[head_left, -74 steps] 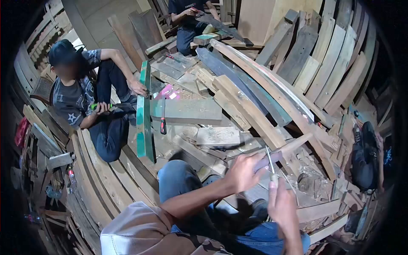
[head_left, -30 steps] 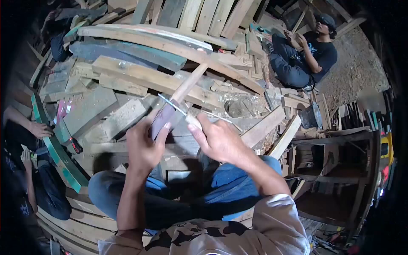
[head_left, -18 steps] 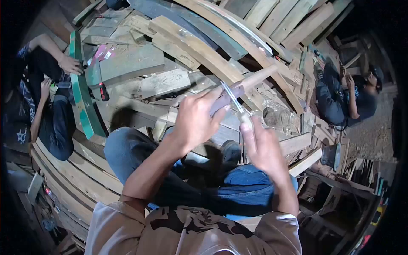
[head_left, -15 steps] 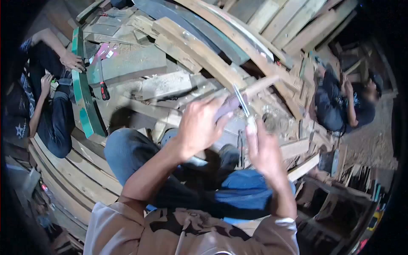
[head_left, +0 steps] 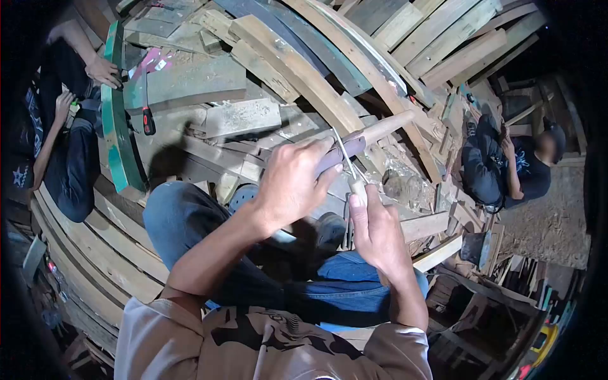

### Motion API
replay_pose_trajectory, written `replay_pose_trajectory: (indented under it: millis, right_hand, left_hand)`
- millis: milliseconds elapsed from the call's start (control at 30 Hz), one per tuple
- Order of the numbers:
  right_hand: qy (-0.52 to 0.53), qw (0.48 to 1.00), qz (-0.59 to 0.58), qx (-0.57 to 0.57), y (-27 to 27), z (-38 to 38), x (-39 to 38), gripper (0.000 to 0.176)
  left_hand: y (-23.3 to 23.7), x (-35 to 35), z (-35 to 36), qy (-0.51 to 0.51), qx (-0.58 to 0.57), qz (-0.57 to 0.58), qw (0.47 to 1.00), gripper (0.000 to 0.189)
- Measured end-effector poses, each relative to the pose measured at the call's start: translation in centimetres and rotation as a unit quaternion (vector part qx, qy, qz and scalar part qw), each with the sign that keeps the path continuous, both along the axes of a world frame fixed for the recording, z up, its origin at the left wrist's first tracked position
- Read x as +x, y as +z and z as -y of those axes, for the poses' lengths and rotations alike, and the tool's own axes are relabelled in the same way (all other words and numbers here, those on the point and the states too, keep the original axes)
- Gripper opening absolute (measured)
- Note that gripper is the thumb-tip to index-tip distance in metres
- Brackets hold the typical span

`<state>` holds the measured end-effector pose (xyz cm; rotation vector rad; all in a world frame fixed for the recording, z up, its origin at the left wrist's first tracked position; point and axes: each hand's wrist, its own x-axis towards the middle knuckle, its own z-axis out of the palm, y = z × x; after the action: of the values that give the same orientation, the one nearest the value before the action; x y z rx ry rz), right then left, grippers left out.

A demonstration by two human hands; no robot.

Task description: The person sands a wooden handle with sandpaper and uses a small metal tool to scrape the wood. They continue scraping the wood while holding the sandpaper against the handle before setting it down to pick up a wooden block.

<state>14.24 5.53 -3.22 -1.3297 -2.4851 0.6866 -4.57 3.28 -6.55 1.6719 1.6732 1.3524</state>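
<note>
My left hand [head_left: 288, 183] is closed around a dark purplish-grey piece [head_left: 353, 147], and a pale wooden handle [head_left: 389, 126] runs out beyond it to the upper right. What kind of tool this is I cannot make out. In my right hand [head_left: 380, 234], a slim metal tool with a light handle [head_left: 358, 189] is gripped, thumb along the handle. It looks like a file. Its thin shaft [head_left: 342, 149] points up and lies across the dark piece, close to my left fingertips. Both hands are above my knees.
A person sits at the left beside a green-painted beam [head_left: 114, 114]; another sits at the right [head_left: 506, 158]. A screwdriver with a red and black handle [head_left: 148, 120] lies on a board. Long planks [head_left: 297, 69] and wood offcuts [head_left: 244, 117] cover the ground ahead.
My right hand has moved left and down with the slim tool, whose shaft now leans more across the dark piece. My left hand keeps its hold. The whole view has shifted slightly.
</note>
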Motion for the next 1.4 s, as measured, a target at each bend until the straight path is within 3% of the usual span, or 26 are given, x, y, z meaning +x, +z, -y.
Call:
replay_pose_trajectory:
  millis: [133,267,300,500,567,633,767,833,900,1033,1133,1233,1400]
  right_hand:
    - [-0.047,0.998,0.029,-0.024,0.9,-0.8,-0.3,0.030]
    - [0.012,1.000,0.018,0.016,0.2,-0.4,-0.1,0.033]
    - [-0.053,0.996,0.034,-0.067,0.7,-1.1,-0.1,0.031]
    - [0.000,1.000,-0.022,-0.017,0.7,-0.2,-0.6,0.033]
    - [-0.047,0.997,0.060,-0.019,1.2,-0.7,-0.6,0.032]
    - [-0.001,1.000,-0.004,0.021,0.2,0.4,-0.5,0.033]
    - [-0.041,0.996,0.080,0.018,0.9,-1.3,-0.3,0.033]
    - [-0.038,0.998,0.043,-0.026,0.5,-0.2,-0.5,0.035]
    - [0.009,1.000,0.006,0.008,-0.2,0.4,-0.5,0.034]
    - [-0.045,0.997,0.065,0.005,1.0,-0.7,-0.5,0.033]
    - [-0.001,1.000,0.005,0.003,0.0,0.1,-0.4,0.034]
    - [-0.050,0.998,0.038,0.001,0.9,-1.0,-0.3,0.034]
    - [-0.021,0.998,-0.003,0.058,0.8,-0.4,-0.3,0.030]
  left_hand:
    - [-0.4,0.1,-0.1,-0.002,0.012,-0.010,1.000,0.035]
    - [-0.1,-0.2,0.2,0.002,-0.028,-0.021,0.999,0.035]
    - [-0.2,-0.2,0.2,-0.002,-0.034,-0.023,0.999,0.035]
    - [0.1,-0.1,0.2,0.010,-0.025,0.043,0.999,0.034]
    - [-0.1,-0.2,0.4,0.005,-0.035,0.039,0.999,0.034]
    - [0.3,-0.4,0.3,-0.005,-0.038,0.058,0.998,0.033]
    - [-0.1,-0.3,0.1,0.014,-0.025,0.048,0.998,0.029]
    - [0.0,0.0,0.0,0.032,-0.021,0.064,0.997,0.029]
    - [0.0,-0.7,0.0,-0.005,-0.056,0.062,0.996,0.032]
    - [0.4,-0.2,0.4,0.021,-0.056,0.061,0.996,0.035]
    - [0.3,-0.4,0.1,0.020,-0.015,0.104,0.994,0.023]
    - [0.2,-0.1,0.0,0.018,-0.007,0.110,0.994,0.023]
    - [0.4,-0.3,0.1,0.009,-0.002,0.153,0.988,0.031]
